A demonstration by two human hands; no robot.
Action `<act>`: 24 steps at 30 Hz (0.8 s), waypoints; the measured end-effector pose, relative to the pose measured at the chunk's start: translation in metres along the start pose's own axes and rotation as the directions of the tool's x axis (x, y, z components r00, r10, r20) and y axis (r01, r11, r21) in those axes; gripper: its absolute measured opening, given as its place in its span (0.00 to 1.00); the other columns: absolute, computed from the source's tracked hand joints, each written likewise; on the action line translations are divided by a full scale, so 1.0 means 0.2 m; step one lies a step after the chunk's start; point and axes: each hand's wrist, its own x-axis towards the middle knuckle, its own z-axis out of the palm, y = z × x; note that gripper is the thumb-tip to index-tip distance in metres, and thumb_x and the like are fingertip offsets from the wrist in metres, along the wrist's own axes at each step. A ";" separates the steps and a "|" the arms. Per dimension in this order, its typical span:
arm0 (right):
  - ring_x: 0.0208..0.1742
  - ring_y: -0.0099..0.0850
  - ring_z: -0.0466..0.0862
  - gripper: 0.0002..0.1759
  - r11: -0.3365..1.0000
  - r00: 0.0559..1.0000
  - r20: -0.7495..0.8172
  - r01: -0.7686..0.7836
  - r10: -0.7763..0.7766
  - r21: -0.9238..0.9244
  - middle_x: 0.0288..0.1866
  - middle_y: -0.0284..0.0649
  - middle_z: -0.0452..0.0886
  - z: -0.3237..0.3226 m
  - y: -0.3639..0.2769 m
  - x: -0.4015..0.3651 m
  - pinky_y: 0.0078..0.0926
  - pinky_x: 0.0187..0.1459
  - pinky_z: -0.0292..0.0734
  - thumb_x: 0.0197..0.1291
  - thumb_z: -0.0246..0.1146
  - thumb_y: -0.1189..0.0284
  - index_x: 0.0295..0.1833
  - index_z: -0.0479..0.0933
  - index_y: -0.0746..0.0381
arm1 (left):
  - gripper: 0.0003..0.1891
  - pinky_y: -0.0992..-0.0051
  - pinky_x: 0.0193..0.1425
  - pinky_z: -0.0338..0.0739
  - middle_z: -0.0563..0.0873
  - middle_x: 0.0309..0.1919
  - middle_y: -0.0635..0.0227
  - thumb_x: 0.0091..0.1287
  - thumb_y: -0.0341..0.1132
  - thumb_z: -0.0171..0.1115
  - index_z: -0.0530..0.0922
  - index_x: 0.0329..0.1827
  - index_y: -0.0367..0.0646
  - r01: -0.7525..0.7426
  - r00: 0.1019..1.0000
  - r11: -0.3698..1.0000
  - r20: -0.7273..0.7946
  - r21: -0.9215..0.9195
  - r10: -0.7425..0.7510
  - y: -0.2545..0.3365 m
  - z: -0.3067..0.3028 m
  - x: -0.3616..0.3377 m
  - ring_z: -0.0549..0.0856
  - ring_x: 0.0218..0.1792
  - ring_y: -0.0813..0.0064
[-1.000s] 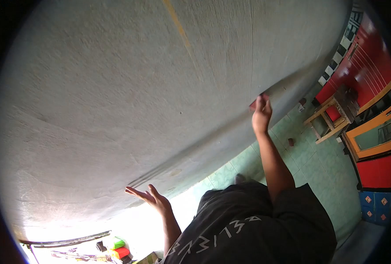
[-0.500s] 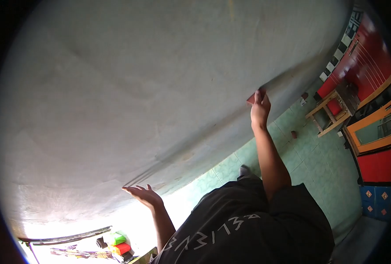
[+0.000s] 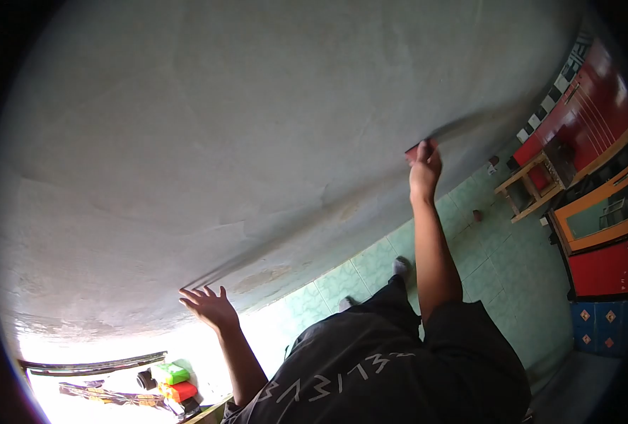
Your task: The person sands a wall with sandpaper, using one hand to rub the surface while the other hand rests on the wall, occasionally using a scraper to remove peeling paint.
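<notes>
A large grey wall fills the upper part of the head view, with faint cracks and patchy marks. My right hand, arm stretched out, is closed around a small flat reddish piece of sandpaper against the wall. Its fingers partly cover the piece, so its full shape is hidden. Lower left, my left hand has its fingers spread, the tips at or very near the wall. Shadows of both hands fall on the wall.
Green tiles cover the floor, where my feet stand beside the wall. To the right are a wooden stool, an orange-framed cabinet and a blue patterned box. Green and red packages lie lower left, near bright light.
My left hand has moved left along the wall and spread its fingers. My right hand, with the sandpaper, has shifted slightly. The camera view has tilted, showing both feet.
</notes>
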 end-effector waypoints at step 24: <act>0.32 0.30 0.82 0.13 0.969 0.958 0.232 0.202 -0.166 -0.139 0.31 0.39 0.80 0.27 0.30 -0.75 0.32 0.39 0.79 0.79 0.55 0.65 0.49 0.74 0.66 | 0.47 0.35 0.83 0.31 0.24 0.86 0.62 0.76 0.74 0.36 0.27 0.87 0.65 -0.010 0.973 0.988 0.231 0.156 -0.027 -0.26 -0.05 -0.08 0.33 0.86 0.44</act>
